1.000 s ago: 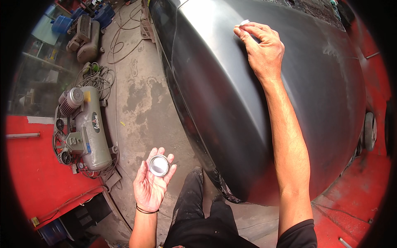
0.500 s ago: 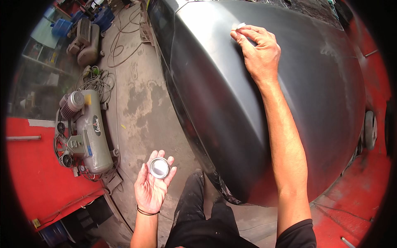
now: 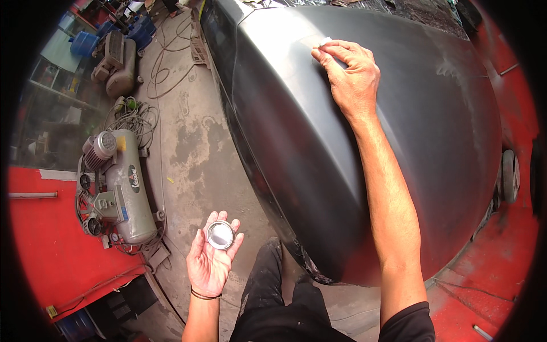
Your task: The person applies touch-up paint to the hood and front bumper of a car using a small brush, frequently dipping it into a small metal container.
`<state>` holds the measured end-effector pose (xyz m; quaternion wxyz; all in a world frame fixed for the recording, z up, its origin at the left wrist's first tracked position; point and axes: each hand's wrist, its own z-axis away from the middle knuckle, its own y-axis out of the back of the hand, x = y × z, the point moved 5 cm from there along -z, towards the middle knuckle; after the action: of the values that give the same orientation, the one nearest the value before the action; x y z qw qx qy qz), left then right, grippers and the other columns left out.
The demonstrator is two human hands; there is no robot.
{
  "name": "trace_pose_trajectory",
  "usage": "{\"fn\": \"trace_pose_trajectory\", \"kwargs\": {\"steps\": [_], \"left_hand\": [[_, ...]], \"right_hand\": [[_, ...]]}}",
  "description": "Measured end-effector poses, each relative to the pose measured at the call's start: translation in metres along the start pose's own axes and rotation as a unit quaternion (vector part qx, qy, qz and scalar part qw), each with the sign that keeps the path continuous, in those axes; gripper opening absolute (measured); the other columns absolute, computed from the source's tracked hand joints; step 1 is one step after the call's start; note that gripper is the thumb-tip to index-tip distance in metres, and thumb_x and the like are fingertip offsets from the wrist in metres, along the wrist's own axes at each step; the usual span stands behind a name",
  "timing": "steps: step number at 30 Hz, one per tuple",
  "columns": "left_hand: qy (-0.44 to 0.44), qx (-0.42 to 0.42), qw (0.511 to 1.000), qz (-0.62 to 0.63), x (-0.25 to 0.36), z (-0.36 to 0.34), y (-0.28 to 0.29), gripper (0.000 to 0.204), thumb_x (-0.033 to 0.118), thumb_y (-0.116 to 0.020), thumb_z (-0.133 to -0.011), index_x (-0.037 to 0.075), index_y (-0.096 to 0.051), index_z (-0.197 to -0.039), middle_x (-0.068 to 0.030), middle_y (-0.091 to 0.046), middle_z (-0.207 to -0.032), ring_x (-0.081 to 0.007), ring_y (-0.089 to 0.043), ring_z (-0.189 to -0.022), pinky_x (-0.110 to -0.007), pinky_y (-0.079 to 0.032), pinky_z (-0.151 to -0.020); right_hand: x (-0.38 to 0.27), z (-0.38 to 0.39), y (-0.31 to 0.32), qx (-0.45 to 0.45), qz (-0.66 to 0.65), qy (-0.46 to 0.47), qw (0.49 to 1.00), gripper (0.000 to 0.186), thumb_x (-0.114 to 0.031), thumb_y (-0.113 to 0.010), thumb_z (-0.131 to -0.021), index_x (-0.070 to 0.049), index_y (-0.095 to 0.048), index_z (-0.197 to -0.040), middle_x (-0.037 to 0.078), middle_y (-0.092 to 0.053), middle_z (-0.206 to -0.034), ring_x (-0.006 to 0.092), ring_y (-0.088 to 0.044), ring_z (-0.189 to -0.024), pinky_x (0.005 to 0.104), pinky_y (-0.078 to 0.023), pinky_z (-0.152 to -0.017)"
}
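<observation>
My left hand (image 3: 209,267) is palm up over the floor, its fingers curled around a small round metal tin (image 3: 220,235) with a shiny, silvery inside. At the far part of a matte black car hood (image 3: 296,125), my right hand (image 3: 354,80) pinches a small white piece (image 3: 325,41) between thumb and fingertips. That piece looks like a scrap of cloth or pad, mostly hidden by the fingers. It is at or just above the hood's bright, light-struck ridge; I cannot tell whether it touches.
A grey air compressor (image 3: 134,188) stands on the concrete floor (image 3: 196,142) to the left, with a coiled hose (image 3: 134,114) behind it. Farther back are another compressor (image 3: 121,68) and a blue water jug (image 3: 84,44). A wheel (image 3: 510,175) is at the far right.
My right hand has shifted slightly left and nearer along the hood, still pinching the white piece. My left hand and the tin have barely moved.
</observation>
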<state>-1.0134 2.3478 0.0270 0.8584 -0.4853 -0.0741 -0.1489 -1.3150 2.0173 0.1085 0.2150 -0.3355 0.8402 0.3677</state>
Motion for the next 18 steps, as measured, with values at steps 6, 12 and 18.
{"fn": "trace_pose_trajectory", "kwargs": {"steps": [6,12,18], "left_hand": [[0.002,-0.002,1.000,0.010,-0.0004,-0.0004,-0.0021,0.053,0.029,-0.048,-0.120,0.002,-0.044,-0.165,-0.0169,-0.052,-0.168,-0.0448,-0.047,-0.157,-0.064,-0.041,-0.130],[0.002,0.002,1.000,0.014,-0.0020,-0.0002,-0.0020,0.053,0.029,-0.048,-0.120,0.002,-0.044,-0.165,-0.0170,-0.052,-0.168,-0.0450,-0.047,-0.157,-0.064,-0.041,-0.129],[-0.001,0.001,1.000,0.006,-0.0030,-0.0006,-0.0029,0.053,0.030,-0.048,-0.120,0.001,-0.044,-0.165,-0.0170,-0.053,-0.167,-0.0450,-0.048,-0.156,-0.065,-0.040,-0.130]], "right_hand": [[0.0014,-0.0009,-0.0002,0.002,0.007,0.001,1.000,0.016,-0.031,-0.084,-0.096,-0.020,-0.091,-0.105,-0.005,-0.083,-0.116,0.0222,-0.066,-0.125,0.0402,-0.055,-0.107],[0.0024,-0.0016,0.0005,0.001,0.003,-0.003,1.000,0.016,-0.031,-0.084,-0.096,-0.020,-0.091,-0.105,-0.005,-0.083,-0.116,0.0220,-0.065,-0.125,0.0400,-0.055,-0.107],[0.0033,-0.0022,0.0003,-0.003,0.004,-0.005,1.000,0.016,-0.032,-0.084,-0.096,-0.020,-0.091,-0.105,-0.005,-0.083,-0.116,0.0220,-0.064,-0.126,0.0403,-0.055,-0.107]]}}
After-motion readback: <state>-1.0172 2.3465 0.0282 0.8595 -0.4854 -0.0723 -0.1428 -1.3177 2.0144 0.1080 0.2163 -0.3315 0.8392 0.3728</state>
